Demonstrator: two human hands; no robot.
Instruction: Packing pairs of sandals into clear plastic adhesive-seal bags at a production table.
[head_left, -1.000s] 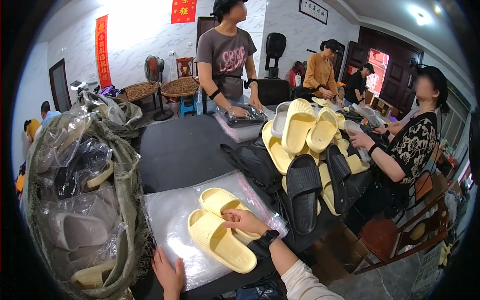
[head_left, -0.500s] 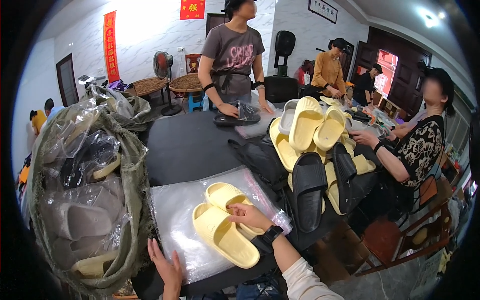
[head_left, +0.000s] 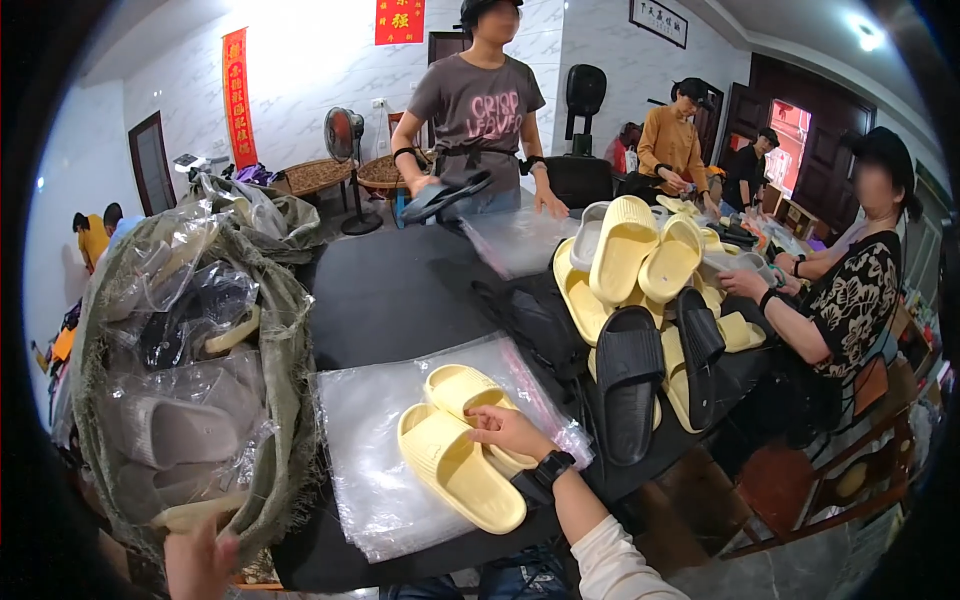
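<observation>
A pair of pale yellow slide slippers (head_left: 470, 482) rests on a stack of clear plastic bags (head_left: 370, 450) at the near edge of the black table. My right hand (head_left: 515, 436), with a dark watch at its wrist, has its fingers curled on the inner edges where the two slippers meet; the fingertips are partly hidden. Low at the left, my left hand (head_left: 200, 562) is smeared by motion beside the near rim of a green woven sack (head_left: 288, 430). Inside that sack lie bagged slippers, among them a grey one (head_left: 190, 432).
Loose yellow slippers (head_left: 622, 255) and a black pair (head_left: 630, 390) are heaped on the table's right. Across it, a person (head_left: 485, 110) holds a dark slipper (head_left: 447, 195) over more clear bags (head_left: 520, 240). Another person (head_left: 850, 290) handles slippers at the right.
My left hand has moved left and down, from beside the bags to the sack's near rim. My right hand stays at the yellow slippers. The person opposite has lifted a dark slipper off the table.
</observation>
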